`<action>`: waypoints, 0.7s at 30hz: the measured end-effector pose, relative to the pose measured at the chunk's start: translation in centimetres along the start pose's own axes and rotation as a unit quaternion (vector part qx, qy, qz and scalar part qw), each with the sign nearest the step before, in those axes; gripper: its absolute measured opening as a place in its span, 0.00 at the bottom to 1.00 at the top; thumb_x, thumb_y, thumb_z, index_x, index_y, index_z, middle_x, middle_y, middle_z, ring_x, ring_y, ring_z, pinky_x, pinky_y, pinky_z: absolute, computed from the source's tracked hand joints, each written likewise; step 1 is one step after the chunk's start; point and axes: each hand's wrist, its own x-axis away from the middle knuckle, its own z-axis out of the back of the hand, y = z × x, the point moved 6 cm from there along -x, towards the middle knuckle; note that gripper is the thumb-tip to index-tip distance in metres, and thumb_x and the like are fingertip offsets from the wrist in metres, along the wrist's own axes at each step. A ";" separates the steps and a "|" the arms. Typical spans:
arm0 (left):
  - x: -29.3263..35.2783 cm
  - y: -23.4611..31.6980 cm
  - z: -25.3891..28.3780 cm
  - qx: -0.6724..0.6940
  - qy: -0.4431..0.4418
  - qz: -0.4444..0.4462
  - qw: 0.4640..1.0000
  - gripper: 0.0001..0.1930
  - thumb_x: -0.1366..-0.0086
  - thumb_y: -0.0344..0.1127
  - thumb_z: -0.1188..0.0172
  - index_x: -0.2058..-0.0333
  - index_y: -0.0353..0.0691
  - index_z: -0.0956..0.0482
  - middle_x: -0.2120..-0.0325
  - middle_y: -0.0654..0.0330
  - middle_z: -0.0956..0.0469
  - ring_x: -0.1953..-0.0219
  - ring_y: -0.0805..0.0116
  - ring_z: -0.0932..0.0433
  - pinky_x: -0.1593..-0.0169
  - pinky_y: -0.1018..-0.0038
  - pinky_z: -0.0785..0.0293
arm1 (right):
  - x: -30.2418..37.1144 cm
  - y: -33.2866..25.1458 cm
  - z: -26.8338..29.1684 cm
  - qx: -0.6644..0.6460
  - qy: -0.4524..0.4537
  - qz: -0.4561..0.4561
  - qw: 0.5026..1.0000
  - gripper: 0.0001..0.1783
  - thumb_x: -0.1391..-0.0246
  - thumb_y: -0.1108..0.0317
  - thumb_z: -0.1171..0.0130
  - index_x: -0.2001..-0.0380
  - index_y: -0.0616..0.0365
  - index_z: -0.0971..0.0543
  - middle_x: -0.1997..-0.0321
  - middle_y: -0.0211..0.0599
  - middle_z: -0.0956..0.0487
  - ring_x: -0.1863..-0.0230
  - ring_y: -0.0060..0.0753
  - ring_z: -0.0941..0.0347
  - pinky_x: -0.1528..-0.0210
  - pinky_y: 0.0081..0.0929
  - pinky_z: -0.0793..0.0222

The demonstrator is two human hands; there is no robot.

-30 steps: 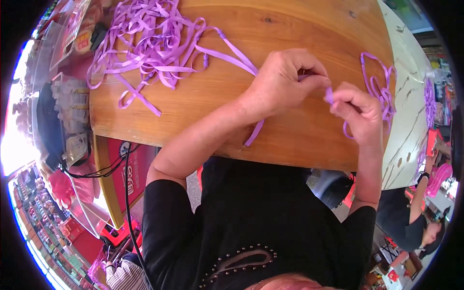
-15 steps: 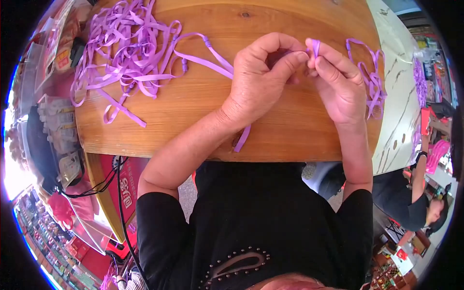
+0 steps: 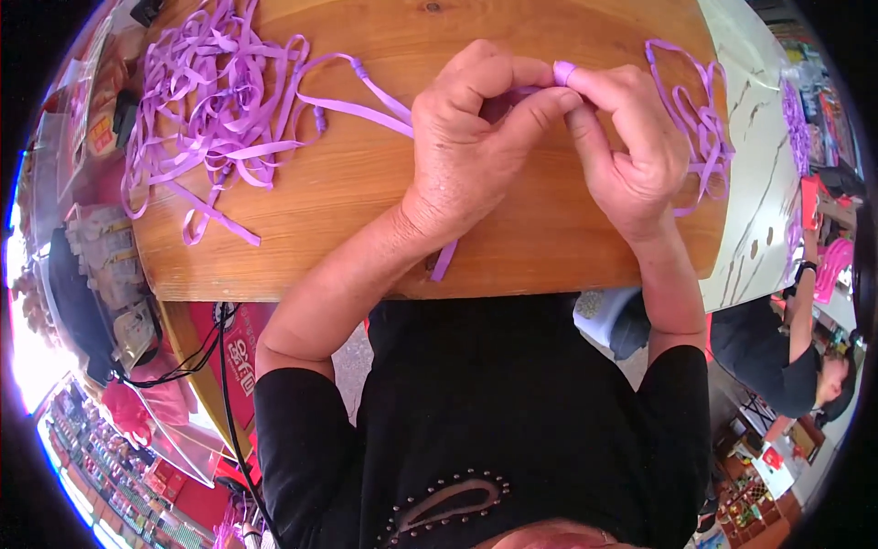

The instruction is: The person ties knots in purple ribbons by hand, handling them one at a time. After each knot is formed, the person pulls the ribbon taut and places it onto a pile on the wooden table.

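Note:
Over the wooden table, my left hand (image 3: 466, 146) is closed in a pinch, thumb against fingertips, on a flat purple ribbon (image 3: 358, 107). From that hand the ribbon runs left toward a loop with a darker wrapped band, and a loose tail hangs below my left wrist. My right hand (image 3: 636, 151) meets it fingertip to fingertip. A turn of ribbon goes round the tip of my right index finger, whose thumb is bent in close by. The stretch of ribbon inside my left palm is mostly hidden.
A tangled heap of purple ribbons (image 3: 206, 110) covers the left of the wooden table (image 3: 347, 229). A smaller bunch of ribbons (image 3: 702, 119) lies at the right, beside a white marbled surface (image 3: 754, 165). Black cables (image 3: 224, 357) hang at lower left. Another person (image 3: 777, 348) is at the right.
My hands have drawn together, and the right one has turned so its index finger points left. The ribbon, pinched at the right fingertips before, now circles that index finger.

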 end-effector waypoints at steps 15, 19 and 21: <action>0.5 0.0 -0.4 0.097 -0.028 0.105 0.989 0.03 0.42 0.26 0.40 0.69 0.33 0.21 0.78 0.68 0.27 0.75 0.84 0.32 0.72 0.85 0.35 | 0.8 2.2 -0.3 -0.299 -0.106 -0.220 0.922 0.16 0.48 0.85 0.47 0.55 0.65 0.26 0.63 0.34 0.24 0.59 0.22 0.27 0.55 0.16 0.32; 0.5 -0.5 -0.1 0.065 -0.039 0.156 0.985 0.04 0.40 0.27 0.41 0.69 0.32 0.21 0.78 0.69 0.26 0.74 0.86 0.33 0.72 0.86 0.35 | 0.4 1.0 0.1 -0.105 -0.124 -0.101 0.982 0.14 0.52 0.86 0.44 0.60 0.65 0.23 0.66 0.35 0.23 0.62 0.27 0.27 0.59 0.18 0.32; 0.4 -0.6 0.0 0.032 -0.044 0.120 0.991 0.05 0.40 0.28 0.41 0.69 0.32 0.20 0.78 0.69 0.26 0.75 0.86 0.32 0.72 0.86 0.35 | 0.3 0.6 0.1 -0.013 -0.122 -0.052 0.991 0.14 0.54 0.86 0.43 0.62 0.64 0.22 0.68 0.35 0.23 0.63 0.29 0.26 0.60 0.19 0.32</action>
